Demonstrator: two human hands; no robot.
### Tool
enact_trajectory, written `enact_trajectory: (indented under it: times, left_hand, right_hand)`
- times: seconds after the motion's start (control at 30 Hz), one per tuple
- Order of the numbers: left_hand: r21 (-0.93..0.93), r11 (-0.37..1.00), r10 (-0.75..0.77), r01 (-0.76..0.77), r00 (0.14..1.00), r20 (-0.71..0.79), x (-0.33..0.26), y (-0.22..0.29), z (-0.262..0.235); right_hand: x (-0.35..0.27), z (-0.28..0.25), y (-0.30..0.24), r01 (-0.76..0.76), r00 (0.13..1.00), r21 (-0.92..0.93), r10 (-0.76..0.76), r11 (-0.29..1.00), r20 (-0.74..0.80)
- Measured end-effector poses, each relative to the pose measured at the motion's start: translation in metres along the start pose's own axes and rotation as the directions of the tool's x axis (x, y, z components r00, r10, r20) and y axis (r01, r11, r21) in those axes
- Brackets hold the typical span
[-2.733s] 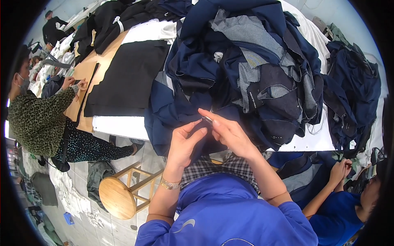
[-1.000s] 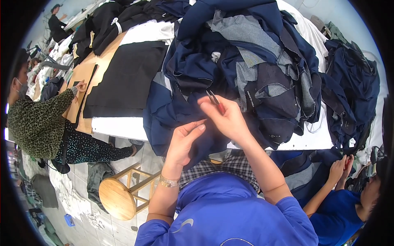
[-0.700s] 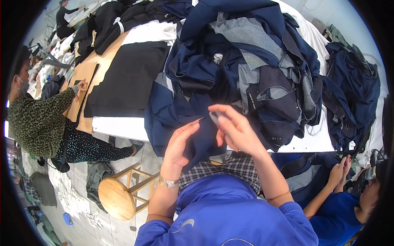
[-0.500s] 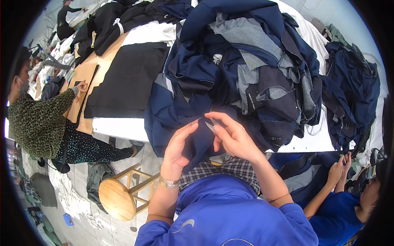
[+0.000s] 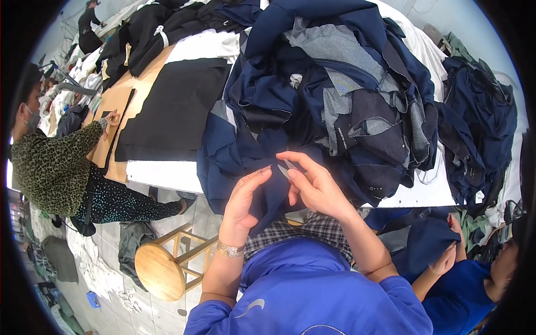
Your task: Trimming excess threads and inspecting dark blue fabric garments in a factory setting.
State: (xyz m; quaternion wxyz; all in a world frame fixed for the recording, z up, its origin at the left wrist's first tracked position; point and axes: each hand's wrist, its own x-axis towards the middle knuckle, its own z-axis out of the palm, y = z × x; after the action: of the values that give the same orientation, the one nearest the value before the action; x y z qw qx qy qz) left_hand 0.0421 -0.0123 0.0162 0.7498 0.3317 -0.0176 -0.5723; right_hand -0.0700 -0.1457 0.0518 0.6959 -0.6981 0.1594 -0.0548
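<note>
My right hand [image 5: 321, 190] is closed around thread snips [image 5: 285, 172], whose two pointed grey blades stick out between thumb and index finger toward my left hand. My left hand [image 5: 243, 198] is raised just across from the tips, with thumb and index finger together; a tiny dark bit shows at the fingertips, too small to name. A small gap separates the two hands. Beneath and behind them lies navy fabric [image 5: 273, 145], part of a big heap of dark blue cloth pieces [image 5: 346, 84] with grey undersides, hanging over the table's front edge.
Black fabric panels [image 5: 173, 106] lie stacked on the white table [image 5: 162, 173] to the left. A wooden stool [image 5: 159, 271] stands at lower left. One person [image 5: 50, 167] works at the left, another [image 5: 463, 290] handles navy cloth at the right. More navy cloth [image 5: 474, 111] hangs far right.
The snips and my right fingers have shifted very slightly left. At the right, the other person's hands have parted and lowered, now holding up a navy piece.
</note>
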Motion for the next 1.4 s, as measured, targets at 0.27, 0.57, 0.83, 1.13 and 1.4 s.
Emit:
enact_trajectory:
  times: [0.27, 0.57, 0.83, 1.13, 1.4]
  left_hand:
    - [0.245, 0.943, 0.241, -0.225, 0.97, -0.035, -0.001, -0.009, 0.007]
    - [0.098, 0.985, 0.154, -0.143, 0.982, -0.111, 0.0, -0.006, 0.012]
    - [0.108, 0.983, 0.158, -0.147, 0.982, -0.102, -0.002, -0.005, 0.016]
    - [0.089, 0.986, 0.152, -0.143, 0.984, -0.096, -0.001, -0.006, 0.013]
    - [0.097, 0.982, 0.17, -0.161, 0.981, -0.091, 0.0, -0.007, 0.014]
  right_hand:
    - [-0.002, 0.006, -0.003, 0.144, 0.98, -0.293, -0.177, 0.945, -0.09]
    - [0.0, -0.005, 0.014, -0.066, 0.996, 0.341, 0.043, 0.938, 0.073]
    - [0.0, -0.008, 0.011, -0.129, 0.988, 0.493, 0.07, 0.86, 0.137]
    - [0.0, -0.011, 0.013, -0.222, 0.972, 0.616, 0.124, 0.756, 0.197]
    - [0.001, -0.012, 0.015, -0.173, 0.981, 0.587, 0.088, 0.791, 0.172]
